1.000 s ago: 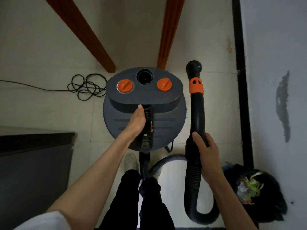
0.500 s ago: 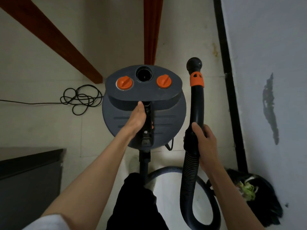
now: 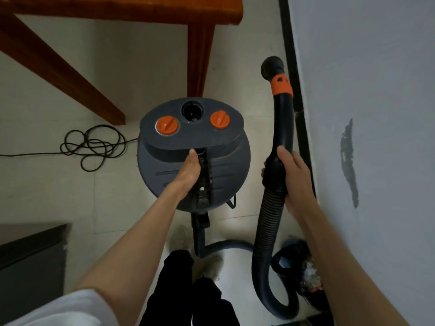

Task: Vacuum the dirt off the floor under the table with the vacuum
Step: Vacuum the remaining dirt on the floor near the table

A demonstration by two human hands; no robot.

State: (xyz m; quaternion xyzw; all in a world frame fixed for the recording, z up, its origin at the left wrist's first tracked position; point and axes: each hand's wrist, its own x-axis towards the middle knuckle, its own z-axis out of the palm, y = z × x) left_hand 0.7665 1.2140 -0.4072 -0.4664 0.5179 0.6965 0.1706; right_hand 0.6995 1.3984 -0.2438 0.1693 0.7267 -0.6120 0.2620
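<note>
Seen from above, a round dark grey vacuum (image 3: 195, 149) with two orange knobs sits at the centre of the frame, its carry handle grasped by the person's left hand (image 3: 188, 175). The right hand (image 3: 294, 177), at centre right, is wrapped around the black hose (image 3: 270, 220) where its ribbed part meets the rigid wand. A wooden table (image 3: 202, 55) stands at the top, and a coiled cable (image 3: 94, 144) lies on the tiled floor (image 3: 70, 196) at left.

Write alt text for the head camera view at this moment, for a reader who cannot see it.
Seen from above, a person's left hand grips the top handle of a round dark vacuum with two orange knobs, while the right hand holds its black hose wand, nozzle pointing away. Ahead stand the wooden table's legs on pale floor tiles, with a coiled black cord to the left.
</note>
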